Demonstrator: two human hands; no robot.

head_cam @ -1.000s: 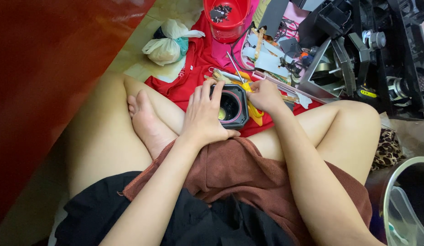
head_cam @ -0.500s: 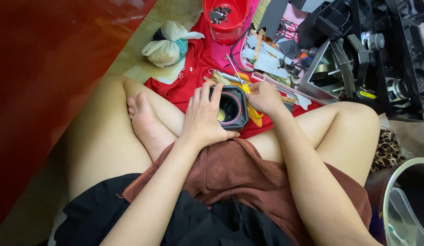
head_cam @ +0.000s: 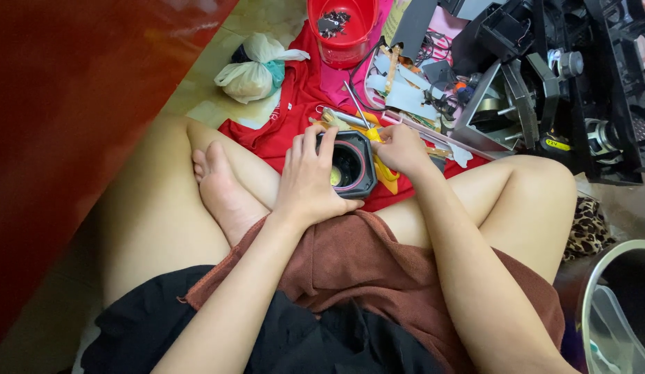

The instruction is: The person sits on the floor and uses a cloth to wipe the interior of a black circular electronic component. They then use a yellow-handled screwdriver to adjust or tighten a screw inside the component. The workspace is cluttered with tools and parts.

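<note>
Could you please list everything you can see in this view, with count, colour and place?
lens housing: one, black with a red ring, on the red cloth, held
screwdriver: one, yellow handle, at the housing's top edge
red cloth: one, on the floor ahead
bucket: one, red, top centre, small dark parts inside
tied bag: one, whitish, top left
dismantled machine parts: several, black and grey, top right
left hand: grips the housing
right hand: holds the screwdriver

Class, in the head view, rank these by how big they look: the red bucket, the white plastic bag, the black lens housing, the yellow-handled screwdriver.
1. White plastic bag
2. Red bucket, partly cut off, so unsure against the bag
3. Black lens housing
4. Yellow-handled screwdriver
</note>
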